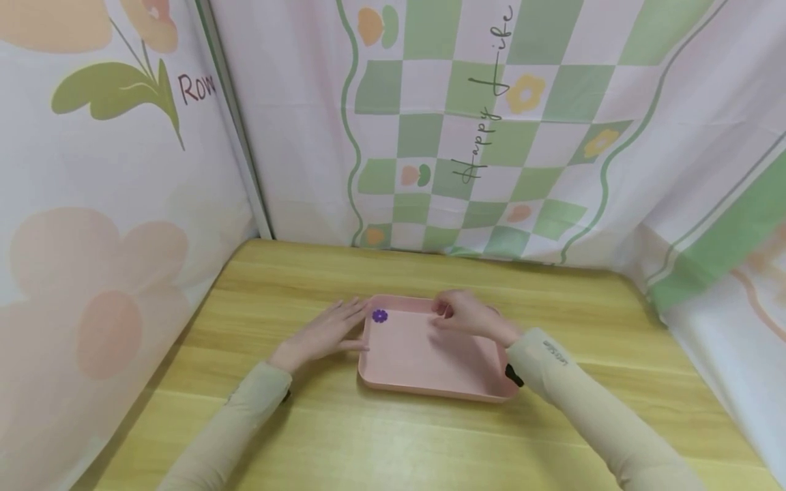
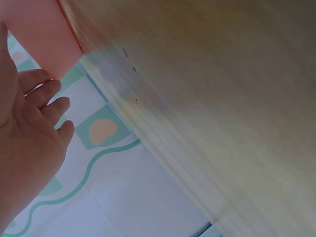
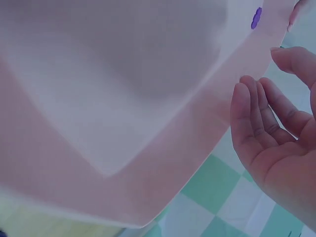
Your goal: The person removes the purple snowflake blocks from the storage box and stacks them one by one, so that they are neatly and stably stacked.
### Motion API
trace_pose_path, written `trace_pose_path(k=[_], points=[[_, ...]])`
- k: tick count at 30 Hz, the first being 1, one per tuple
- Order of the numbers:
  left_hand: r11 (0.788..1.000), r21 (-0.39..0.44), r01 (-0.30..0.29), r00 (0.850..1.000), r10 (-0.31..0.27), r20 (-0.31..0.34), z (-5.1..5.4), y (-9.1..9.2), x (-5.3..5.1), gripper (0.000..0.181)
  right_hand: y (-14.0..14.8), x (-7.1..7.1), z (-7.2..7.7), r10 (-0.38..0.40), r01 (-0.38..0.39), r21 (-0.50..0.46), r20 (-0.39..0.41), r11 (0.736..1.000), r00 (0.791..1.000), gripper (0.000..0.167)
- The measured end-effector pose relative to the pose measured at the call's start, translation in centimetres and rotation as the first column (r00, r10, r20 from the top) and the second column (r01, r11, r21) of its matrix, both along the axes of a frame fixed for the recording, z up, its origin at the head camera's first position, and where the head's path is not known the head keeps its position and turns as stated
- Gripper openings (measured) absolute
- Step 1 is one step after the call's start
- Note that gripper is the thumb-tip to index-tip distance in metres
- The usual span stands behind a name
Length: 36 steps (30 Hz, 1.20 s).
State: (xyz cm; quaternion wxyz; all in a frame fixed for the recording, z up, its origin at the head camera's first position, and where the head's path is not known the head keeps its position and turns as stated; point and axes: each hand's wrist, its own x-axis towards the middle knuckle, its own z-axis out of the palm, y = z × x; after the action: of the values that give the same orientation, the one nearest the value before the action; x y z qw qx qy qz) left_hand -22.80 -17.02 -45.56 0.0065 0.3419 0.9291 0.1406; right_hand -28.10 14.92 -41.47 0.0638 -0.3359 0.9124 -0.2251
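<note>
A shallow pink tray lies on the wooden table in the head view. One small purple flower-shaped piece sits inside it, at the far left corner. Against the tray's left rim rests my left hand, its fingers extended and the thumb near the side wall. My right hand is over the far right part of the tray, its fingers loosely bent. In the right wrist view, thumb and fingers of the right hand are apart, and I see nothing between them. The purple piece shows there near the tray's wall.
The wooden table extends around the tray on all sides. Behind it hangs a curtain with a green check pattern, and a flowered white cloth closes off the left side. Another patterned cloth hangs at the right.
</note>
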Motion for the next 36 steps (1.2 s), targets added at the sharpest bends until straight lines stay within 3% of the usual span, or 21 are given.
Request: trace_pose_path(k=[11, 25, 36], points=[[1.000, -0.019, 0.007, 1.000, -0.008, -0.021, 0.0, 0.0, 0.0, 0.083, -1.7, -0.4, -0.2, 0.050, -0.050, -0.023, -0.018, 0.998, 0.999, 0.019], [1.000, -0.010, -0.010, 1.000, 0.010, 0.004, -0.1, -0.1, -0.1, 0.083, -4.2, -0.6, -0.7, 0.080, -0.080, -0.006, 0.003, 0.997, 0.997, 0.018], [1.000, -0.012, -0.013, 1.000, 0.014, 0.006, -0.1, -0.1, -0.1, 0.082, -6.2, -0.5, -1.0, 0.046, -0.045, -0.017, 0.040, 0.999, 0.998, 0.019]])
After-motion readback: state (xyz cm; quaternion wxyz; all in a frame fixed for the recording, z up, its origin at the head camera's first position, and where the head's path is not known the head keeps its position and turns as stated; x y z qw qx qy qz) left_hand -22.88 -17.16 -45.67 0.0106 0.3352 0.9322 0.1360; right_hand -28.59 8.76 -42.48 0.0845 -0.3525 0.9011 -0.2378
